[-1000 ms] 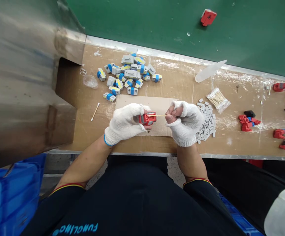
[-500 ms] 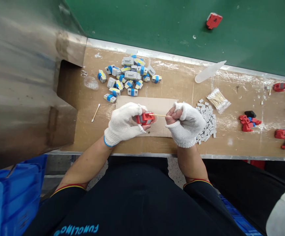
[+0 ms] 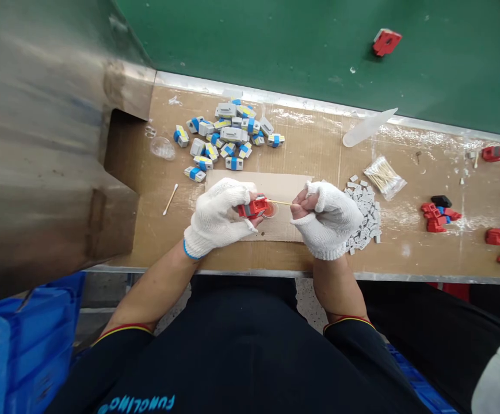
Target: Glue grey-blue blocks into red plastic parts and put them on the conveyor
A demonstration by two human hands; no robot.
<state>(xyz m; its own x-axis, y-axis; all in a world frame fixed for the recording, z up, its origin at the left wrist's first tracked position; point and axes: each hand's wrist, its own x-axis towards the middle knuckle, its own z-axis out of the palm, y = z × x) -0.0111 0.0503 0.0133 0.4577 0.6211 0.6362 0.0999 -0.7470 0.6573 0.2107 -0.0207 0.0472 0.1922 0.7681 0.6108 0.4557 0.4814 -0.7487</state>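
My left hand [image 3: 222,211], in a white fingerless glove, is closed around a small red and grey plastic part [image 3: 252,207]. A thin cotton swab [image 3: 282,202] is pinched in my right hand [image 3: 325,215], gloved the same way. Its tip meets the right edge of the red part; whether it touches I cannot tell. Beneath the part, a small round clear dish [image 3: 271,210] with reddish contents shows on a cardboard sheet [image 3: 288,231]. Small grey pieces [image 3: 364,213] lie heaped beside my right hand.
Grey blocks with blue and yellow bands [image 3: 232,135] lie behind my hands. A loose swab [image 3: 170,199] is at left; a bag of swabs [image 3: 385,177] and red parts [image 3: 435,217] are at right. A metal housing [image 3: 60,144] bounds the left; a red piece [image 3: 386,42] rests on the green surface [image 3: 275,46].
The swab tip has gone from the top of the red part to its right edge. My left hand has tilted the part, uncovering more of the dish. The red piece on green shifted right.
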